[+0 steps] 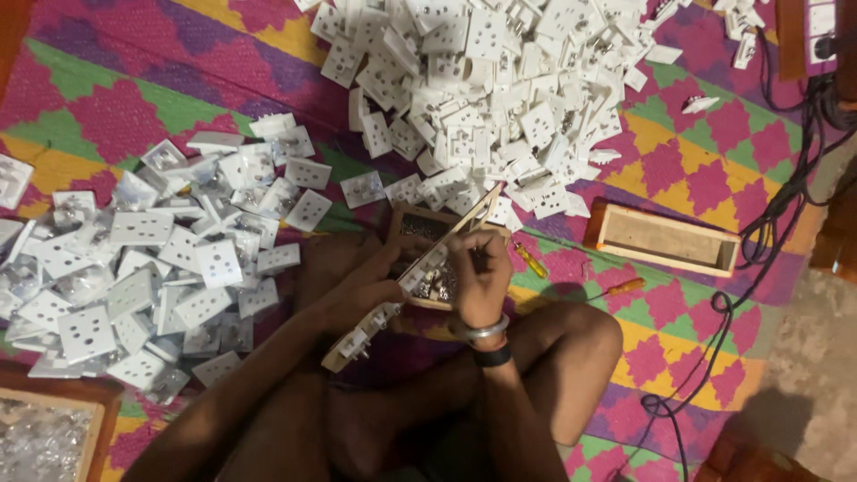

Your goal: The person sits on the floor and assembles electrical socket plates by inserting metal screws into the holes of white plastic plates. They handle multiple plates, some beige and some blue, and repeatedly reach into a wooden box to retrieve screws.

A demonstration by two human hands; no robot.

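I sit cross-legged on a patterned mat. My left hand (357, 290) grips a long wooden strip (406, 281) with white socket parts fixed along it, held slantwise over my lap. My right hand (480, 277), with a metal bangle and a dark band at the wrist, pinches something small against the strip's upper part; the item is too small to make out. Under both hands stands a small wooden box (420, 225) holding small metal pieces.
A big heap of white socket plates (486, 98) lies ahead, another spread of plates (152, 268) at my left. An empty wooden tray (665, 239) sits right, two screwdrivers (531, 261) near it. Black cables (768, 223) trail along the right edge. A wooden box (45, 437) is bottom left.
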